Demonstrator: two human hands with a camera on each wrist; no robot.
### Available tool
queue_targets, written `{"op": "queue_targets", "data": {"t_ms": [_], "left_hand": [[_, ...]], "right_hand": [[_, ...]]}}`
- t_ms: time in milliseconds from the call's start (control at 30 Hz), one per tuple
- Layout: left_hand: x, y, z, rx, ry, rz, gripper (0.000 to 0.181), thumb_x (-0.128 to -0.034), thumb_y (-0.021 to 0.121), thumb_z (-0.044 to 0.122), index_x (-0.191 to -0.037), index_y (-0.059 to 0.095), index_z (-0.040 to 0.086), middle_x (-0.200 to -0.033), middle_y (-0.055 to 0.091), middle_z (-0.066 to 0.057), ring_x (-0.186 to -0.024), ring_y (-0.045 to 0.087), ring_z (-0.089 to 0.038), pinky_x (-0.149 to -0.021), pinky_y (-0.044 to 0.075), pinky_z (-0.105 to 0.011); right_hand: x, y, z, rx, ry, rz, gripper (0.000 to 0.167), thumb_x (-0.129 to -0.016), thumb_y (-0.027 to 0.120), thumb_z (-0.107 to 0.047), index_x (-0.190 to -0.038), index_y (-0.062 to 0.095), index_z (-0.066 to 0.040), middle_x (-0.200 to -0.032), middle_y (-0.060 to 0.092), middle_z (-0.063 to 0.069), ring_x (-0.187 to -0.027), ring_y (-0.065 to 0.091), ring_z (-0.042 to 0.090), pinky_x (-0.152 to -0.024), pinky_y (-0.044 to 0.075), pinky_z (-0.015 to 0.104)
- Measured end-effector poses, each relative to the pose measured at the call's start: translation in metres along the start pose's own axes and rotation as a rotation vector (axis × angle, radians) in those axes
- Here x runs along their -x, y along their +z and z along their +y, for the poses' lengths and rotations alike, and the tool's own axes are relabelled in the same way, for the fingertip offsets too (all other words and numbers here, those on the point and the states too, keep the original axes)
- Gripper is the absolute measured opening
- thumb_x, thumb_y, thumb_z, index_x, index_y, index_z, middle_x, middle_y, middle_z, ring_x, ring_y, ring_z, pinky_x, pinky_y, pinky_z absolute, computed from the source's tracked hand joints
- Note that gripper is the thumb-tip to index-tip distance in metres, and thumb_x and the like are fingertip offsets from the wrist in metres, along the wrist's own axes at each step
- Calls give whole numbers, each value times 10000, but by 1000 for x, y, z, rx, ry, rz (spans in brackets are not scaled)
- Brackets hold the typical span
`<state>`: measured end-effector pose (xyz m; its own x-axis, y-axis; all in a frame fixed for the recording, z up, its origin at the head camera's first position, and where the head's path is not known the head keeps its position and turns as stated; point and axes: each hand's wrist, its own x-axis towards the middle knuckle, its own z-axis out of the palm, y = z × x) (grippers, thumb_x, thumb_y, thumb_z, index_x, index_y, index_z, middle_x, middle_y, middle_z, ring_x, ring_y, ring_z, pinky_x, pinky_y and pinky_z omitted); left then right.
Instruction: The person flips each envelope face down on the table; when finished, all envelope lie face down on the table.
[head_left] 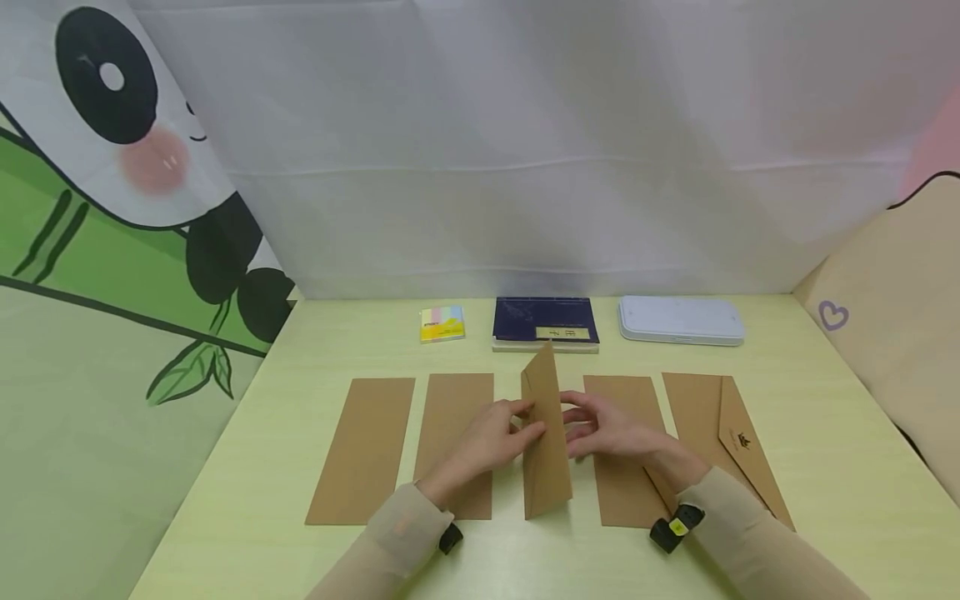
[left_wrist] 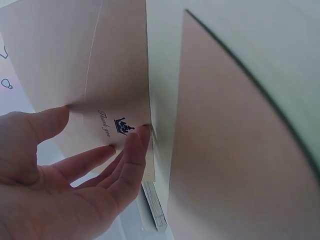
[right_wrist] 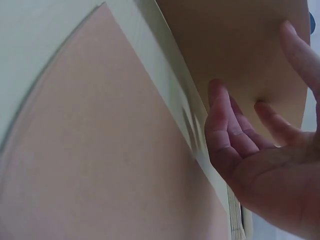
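Note:
A brown paper envelope (head_left: 547,442) stands on its long edge between the two hands. My left hand (head_left: 491,437) touches its flap side with thumb and fingertips; in the left wrist view that face of the envelope (left_wrist: 112,65) bears a crown and "Thank you". On the plain face, the fingertips of my right hand (head_left: 600,427) rest, fingers slightly bent. Neither hand wraps round the envelope. Flat to the left lie two plain envelopes, an outer envelope (head_left: 360,450) and an inner envelope (head_left: 455,400). On the right are a plain envelope (head_left: 618,400) and one with its flap up, a crown-printed envelope (head_left: 693,408).
Along the table's back lie a pack of coloured sticky notes (head_left: 442,323), a dark blue notebook (head_left: 543,318) and a pale flat case (head_left: 681,320). Behind them hangs a white cloth (head_left: 525,167). The light table (head_left: 247,500) shows around the envelopes.

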<state>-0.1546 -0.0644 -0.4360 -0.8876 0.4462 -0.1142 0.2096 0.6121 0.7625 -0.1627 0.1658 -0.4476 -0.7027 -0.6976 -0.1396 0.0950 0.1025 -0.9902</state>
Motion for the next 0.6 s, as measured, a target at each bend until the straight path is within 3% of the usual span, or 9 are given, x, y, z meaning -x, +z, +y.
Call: {"op": "queue_targets", "data": {"t_ms": [333,467,600], "left_hand": [[1,2,3,58,15,-8,570,-978,495,438,-1387,482,41,-1276,574,-83,-938,628,-180,-674,506,-265],[2,1,6,63,-4,1,591,-982,421,511,-1387,499,88,-1260,584,-60,-971,613,-171,-719,503,-301],[4,1,8,85,-39,6,635,-974,357,573,-1392,502,118,-1150,623,-18,-892,587,-151,-713,485,-332]], "right_hand": [[-5,6,0,44,4,-3,871,-852,717,-64,-1497,137,16,-1336,444,282,-1068,578,373,-778,510,398],[-6,12,-1,67,9,15,865,-864,708,-79,-1500,128,3,-1362,404,295,-1093,562,377,-794,507,403],[-7,17,-2,68,17,41,862,-875,693,-68,-1503,105,-1,-1377,367,311,-1121,540,385,-829,496,394]]}}
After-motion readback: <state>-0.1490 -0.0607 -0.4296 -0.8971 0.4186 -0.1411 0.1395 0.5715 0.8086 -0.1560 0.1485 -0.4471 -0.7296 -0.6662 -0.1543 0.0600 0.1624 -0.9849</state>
